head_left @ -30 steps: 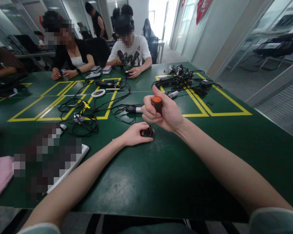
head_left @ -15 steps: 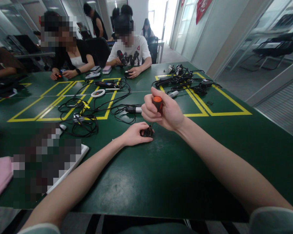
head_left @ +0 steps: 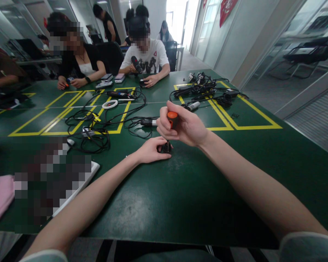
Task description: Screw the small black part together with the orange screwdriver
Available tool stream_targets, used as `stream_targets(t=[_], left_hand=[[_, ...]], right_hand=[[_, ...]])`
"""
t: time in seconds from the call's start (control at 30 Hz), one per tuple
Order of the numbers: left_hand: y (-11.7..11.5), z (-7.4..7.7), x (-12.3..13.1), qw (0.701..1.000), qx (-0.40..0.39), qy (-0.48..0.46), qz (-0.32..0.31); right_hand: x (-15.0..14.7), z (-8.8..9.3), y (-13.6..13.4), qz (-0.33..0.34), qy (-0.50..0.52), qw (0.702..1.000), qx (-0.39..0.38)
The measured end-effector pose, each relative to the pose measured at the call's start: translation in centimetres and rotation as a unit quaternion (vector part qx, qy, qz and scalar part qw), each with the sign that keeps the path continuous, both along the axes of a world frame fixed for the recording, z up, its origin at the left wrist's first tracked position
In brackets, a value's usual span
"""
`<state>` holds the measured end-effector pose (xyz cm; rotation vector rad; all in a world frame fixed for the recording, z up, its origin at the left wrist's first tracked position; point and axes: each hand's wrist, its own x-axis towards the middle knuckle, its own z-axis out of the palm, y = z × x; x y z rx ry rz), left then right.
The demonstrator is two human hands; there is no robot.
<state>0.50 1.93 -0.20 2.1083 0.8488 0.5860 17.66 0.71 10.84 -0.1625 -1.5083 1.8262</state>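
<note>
green table [head_left: 142,207]: at frame centre, the left hand [head_left: 152,150] grips a small black part [head_left: 165,149]; the right hand [head_left: 184,124] holds an orange-topped screwdriver [head_left: 172,118].

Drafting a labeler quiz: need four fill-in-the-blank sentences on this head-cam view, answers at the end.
1. The right hand grips a screwdriver whose handle end is coloured ____.
2. The left hand holds a small part coloured ____.
3. The screwdriver points ____ toward that part.
4. Rectangles on the green table are marked with tape coloured ____.

Missing words: orange; black; down; yellow.
</note>
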Motion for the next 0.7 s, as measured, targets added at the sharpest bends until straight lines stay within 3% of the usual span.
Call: stream_targets(t=[0.17, 0.53, 0.7], left_hand=[[0.03, 0.03, 0.01, 1.0, 0.0, 0.012, 0.006], [0.07, 0.09, 0.03, 1.0, 0.017, 0.006, 0.002], [0.03, 0.15, 0.03, 1.0, 0.016, 0.001, 0.002]], right_hand=[[0.03, -0.16, 0.07, 0.021, 0.007, 1.0, 0.0], [0.23, -0.17, 0.42, -0.051, 0.003, 0.999, 0.01], [0.4, -0.11, 0.81, -0.043, -0.008, 0.999, -0.022]])
